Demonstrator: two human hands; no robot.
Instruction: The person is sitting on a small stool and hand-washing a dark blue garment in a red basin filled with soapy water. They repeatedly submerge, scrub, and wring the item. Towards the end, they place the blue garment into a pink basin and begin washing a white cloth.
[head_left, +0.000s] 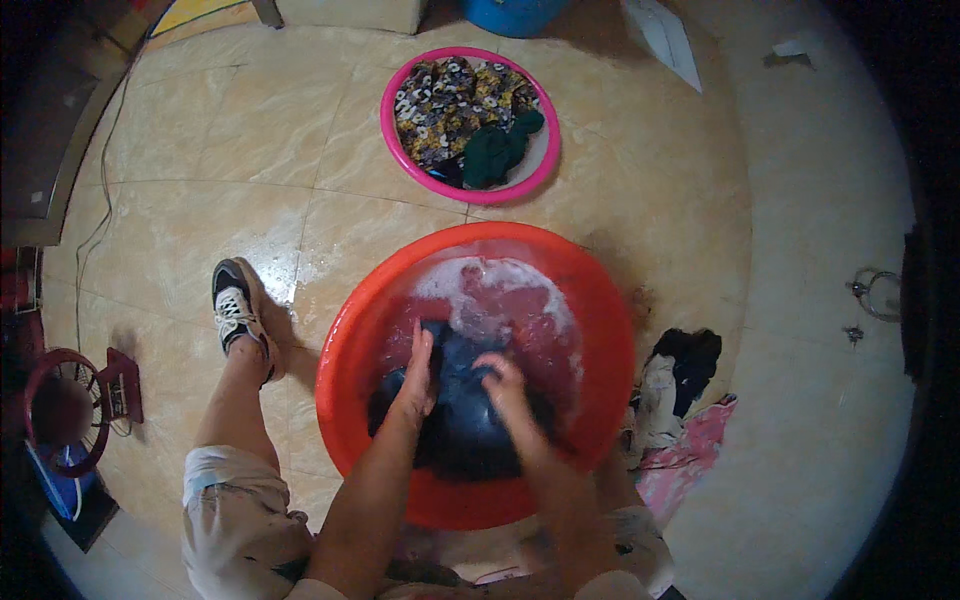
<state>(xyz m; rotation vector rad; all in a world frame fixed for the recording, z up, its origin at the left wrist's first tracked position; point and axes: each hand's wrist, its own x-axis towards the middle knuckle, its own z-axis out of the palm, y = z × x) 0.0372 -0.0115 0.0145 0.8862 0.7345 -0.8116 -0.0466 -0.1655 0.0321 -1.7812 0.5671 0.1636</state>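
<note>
A large orange-red plastic basin (611, 337) stands on the floor before me, holding reddish sudsy water (525, 300). In its near half lies a wet dark garment (465, 427), bunched and glossy. My left hand (420, 379) is upright against the garment's left side, fingers straight and close together; whether it grips the fabric is hidden. Over the garment's right part is my right hand (504, 379), slightly blurred, with curled fingers. I cannot tell if cloth is caught in it.
Beyond the basin, a pink-rimmed basin (388, 127) holds patterned cloth (450, 105) and a dark green cloth (491, 154). Clothes (686, 435) lie on the floor at right. My shoe (234, 307) is at left, near a small fan (64, 412). A blue tub (516, 19) stands at the back.
</note>
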